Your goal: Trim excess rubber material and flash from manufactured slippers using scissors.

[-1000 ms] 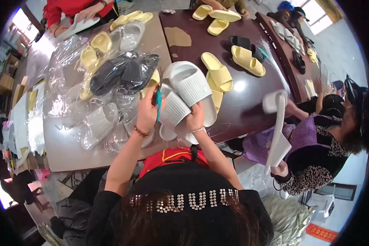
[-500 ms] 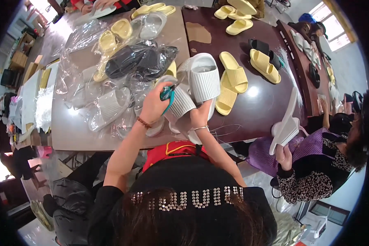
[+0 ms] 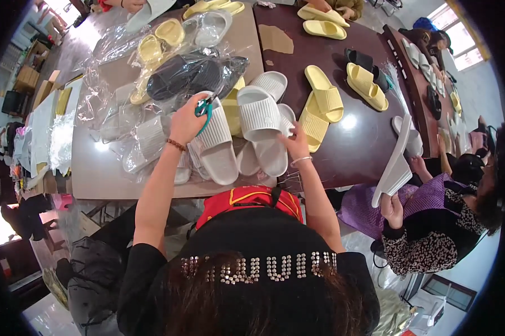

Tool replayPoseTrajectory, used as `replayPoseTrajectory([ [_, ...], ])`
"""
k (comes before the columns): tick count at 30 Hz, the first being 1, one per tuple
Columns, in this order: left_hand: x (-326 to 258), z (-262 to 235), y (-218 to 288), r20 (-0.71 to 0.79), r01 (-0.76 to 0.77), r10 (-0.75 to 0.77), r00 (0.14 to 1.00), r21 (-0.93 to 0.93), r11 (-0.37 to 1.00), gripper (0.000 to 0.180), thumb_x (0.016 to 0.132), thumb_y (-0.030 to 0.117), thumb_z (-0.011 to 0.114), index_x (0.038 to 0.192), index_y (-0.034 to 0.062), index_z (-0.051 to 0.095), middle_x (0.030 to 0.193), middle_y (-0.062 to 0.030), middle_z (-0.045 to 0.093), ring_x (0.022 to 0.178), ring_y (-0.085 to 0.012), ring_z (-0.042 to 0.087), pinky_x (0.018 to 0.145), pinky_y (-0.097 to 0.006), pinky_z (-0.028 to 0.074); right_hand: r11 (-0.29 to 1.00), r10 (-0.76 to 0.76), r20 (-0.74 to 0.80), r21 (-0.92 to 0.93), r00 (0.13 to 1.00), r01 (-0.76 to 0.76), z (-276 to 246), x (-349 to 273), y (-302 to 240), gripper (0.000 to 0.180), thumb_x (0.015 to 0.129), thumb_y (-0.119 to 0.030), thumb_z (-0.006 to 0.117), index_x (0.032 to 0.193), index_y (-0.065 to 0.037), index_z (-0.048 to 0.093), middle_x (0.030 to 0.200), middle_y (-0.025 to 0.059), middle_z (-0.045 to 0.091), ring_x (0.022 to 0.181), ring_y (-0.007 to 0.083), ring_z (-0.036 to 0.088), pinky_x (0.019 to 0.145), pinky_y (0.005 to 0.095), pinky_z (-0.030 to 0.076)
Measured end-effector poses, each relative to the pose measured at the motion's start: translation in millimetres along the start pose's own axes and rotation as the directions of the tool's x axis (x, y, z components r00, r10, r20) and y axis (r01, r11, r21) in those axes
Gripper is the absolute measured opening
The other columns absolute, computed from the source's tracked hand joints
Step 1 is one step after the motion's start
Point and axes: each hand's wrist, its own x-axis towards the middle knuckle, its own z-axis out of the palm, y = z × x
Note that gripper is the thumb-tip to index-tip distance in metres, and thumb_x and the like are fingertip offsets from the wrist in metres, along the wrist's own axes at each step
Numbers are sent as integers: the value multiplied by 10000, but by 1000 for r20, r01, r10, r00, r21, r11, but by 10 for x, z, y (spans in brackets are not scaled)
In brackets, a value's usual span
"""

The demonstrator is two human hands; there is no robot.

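Note:
My left hand (image 3: 186, 121) is closed round small teal-handled snips (image 3: 205, 112), at the upper left edge of a pale grey slide slipper (image 3: 219, 148). That slipper lies sole down with its ribbed strap facing up. Beside it, a second pale grey slipper (image 3: 260, 115) rests on top of other grey ones. My right hand (image 3: 297, 144) has its fingers apart at that slipper's right side. Its fingertips touch or nearly touch the strap of a grey slipper (image 3: 286, 117) underneath.
Bagged slippers (image 3: 182, 78) in clear plastic cover the table's left part. Crossed yellow slippers (image 3: 320, 106) lie to the right, with a yellow and black group (image 3: 367, 87) beyond. At right a co-worker's hand (image 3: 392, 210) holds a white slipper (image 3: 396, 168). Others work across the table.
The grey slippers have been lowered from my hands onto the table in front of me. My right hand has come off them and moved right; my left hand moved left, keeping the snips.

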Motion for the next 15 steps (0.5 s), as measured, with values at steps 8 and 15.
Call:
replayPoseTrajectory([
  [8,19,54,30,209,2,3,978,-23,1000,489,649,110,648,1115,119,500,860,-51,596,722,-166,559,661,-275,432,970,7,-114,242,993,21,205,20,264,422,780,-156,559,1139,11,416,965,94,533,781,148,531,687,273,447],
  [15,203,-58,259,282,24,118,952,-456,890,446,656,11,622,1085,20,501,817,21,570,696,-79,504,626,-214,408,689,61,-116,723,991,43,-79,-42,-100,250,815,-130,513,1038,-22,472,924,47,531,835,116,508,706,255,430],
])
